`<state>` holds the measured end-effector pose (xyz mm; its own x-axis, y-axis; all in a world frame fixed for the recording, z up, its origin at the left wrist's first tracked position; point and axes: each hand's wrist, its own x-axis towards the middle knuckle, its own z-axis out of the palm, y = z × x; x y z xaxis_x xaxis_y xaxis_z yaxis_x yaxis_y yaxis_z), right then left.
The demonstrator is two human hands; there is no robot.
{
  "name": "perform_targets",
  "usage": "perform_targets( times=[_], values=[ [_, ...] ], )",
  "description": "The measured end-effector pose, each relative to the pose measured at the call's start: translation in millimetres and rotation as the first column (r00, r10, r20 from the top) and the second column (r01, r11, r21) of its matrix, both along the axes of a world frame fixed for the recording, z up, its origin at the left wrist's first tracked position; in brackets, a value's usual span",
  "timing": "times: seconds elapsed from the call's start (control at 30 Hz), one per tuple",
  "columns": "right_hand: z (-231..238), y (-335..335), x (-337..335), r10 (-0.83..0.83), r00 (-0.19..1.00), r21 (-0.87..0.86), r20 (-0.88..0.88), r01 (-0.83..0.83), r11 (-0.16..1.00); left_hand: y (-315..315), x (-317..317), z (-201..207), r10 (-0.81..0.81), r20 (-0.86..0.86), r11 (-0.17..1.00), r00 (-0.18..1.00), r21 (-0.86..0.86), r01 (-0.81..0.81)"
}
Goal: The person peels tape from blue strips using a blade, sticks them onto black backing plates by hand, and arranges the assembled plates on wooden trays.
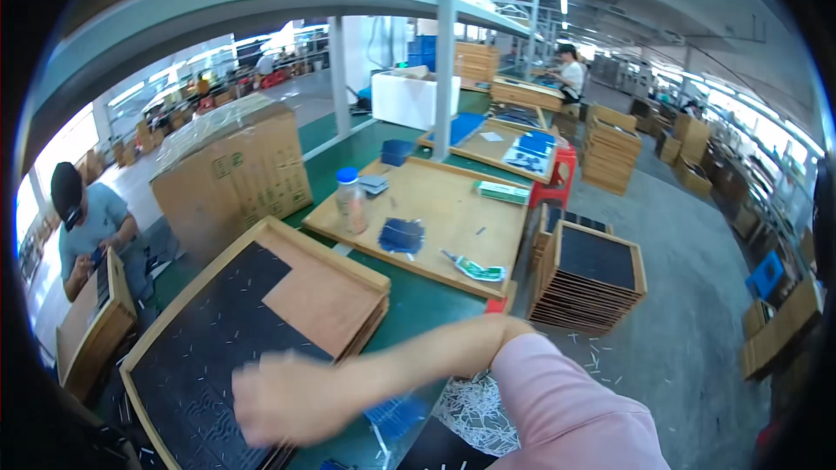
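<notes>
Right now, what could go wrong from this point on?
The right hand, blurred over the black sheeting, might nudge it out of place if it is loose. The blue-capped bottle, upright on the farther tray, could tip if bumped. White strips might spill from the heap; similar ones lie scattered on the floor.

Taped cardboard box [248, 178], left; white box [401, 103] near grey post [448, 43]; red stool [567, 170], right.

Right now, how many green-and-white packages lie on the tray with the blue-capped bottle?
2: a carton at the far right corner of the tray, and a tube by its near right corner. None looks hidden.
</notes>
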<state>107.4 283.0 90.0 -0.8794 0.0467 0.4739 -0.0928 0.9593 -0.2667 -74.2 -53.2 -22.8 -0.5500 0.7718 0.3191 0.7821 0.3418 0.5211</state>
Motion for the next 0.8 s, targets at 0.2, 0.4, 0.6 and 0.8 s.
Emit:
perform_targets(
  times=[0.2, 0.4, 0.6, 0.8],
  values=[
    [-26, -82, -7, 0.223, 0.948, 0.124, -0.228, -0.199, 0.972, 49, 101, 30, -0.341, 0.353, 0.923, 0.871, 0.299, 0.241],
    [-17, -94, 8, 0.401, 0.879, 0.065, -0.257, -0.398, 0.915, 52, 125, 39, -0.301, 0.519, 0.919, 0.8, 0.383, 0.097],
    [-30, -117, 22, 0.563, 0.799, 0.061, -0.212, -0.564, 0.823, 52, 105, 43, -0.588, 0.475, 0.751, 0.655, 0.621, 0.223],
    [-82, -123, 51, 0.537, 0.83, -0.127, 0.152, -0.522, 0.843, 19, 74, 39, -0.373, 0.703, 0.843, 0.606, 0.529, -0.095]
  ],
)
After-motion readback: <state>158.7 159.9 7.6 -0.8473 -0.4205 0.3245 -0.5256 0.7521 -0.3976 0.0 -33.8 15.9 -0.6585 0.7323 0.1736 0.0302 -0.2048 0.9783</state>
